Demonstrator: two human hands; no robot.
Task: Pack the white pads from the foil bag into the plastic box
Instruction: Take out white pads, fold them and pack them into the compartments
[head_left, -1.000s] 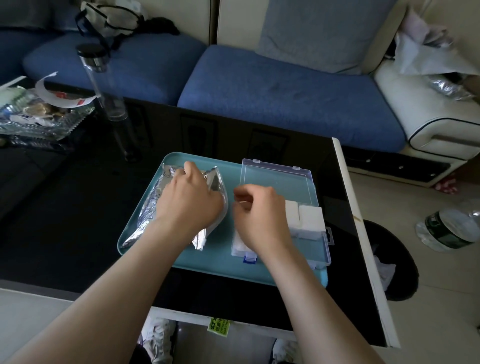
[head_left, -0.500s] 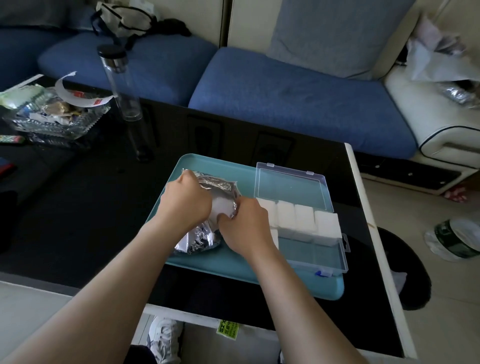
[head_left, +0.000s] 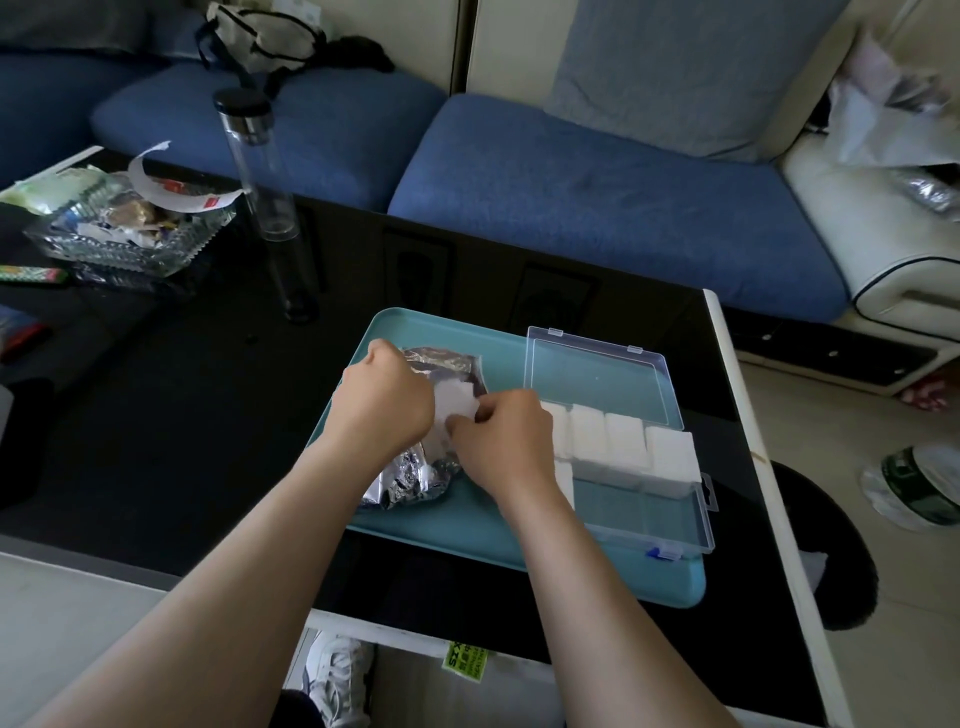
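Observation:
A crumpled silver foil bag (head_left: 415, 475) lies on the left half of a teal tray (head_left: 447, 332). My left hand (head_left: 387, 400) grips the bag's upper side. My right hand (head_left: 506, 434) pinches a white pad (head_left: 454, 405) at the bag's mouth, half out of the foil. To the right on the tray stands the clear plastic box (head_left: 654, 512) with its lid (head_left: 597, 379) folded back. A row of white pads (head_left: 623, 447) stands along the box's far side; another pad sits at its left end, partly hidden by my right wrist.
The tray sits on a black glass table (head_left: 156, 441) whose right edge is close to the box. A tall clear bottle (head_left: 265, 192) and a glass dish of wrappers (head_left: 124, 228) stand at the back left. A blue sofa (head_left: 597, 197) runs behind.
My right hand left the box, reached to the bag's mouth and now pulls a white pad out. My left hand shifted its grip on the bag, which is more crumpled. The camera view moved left.

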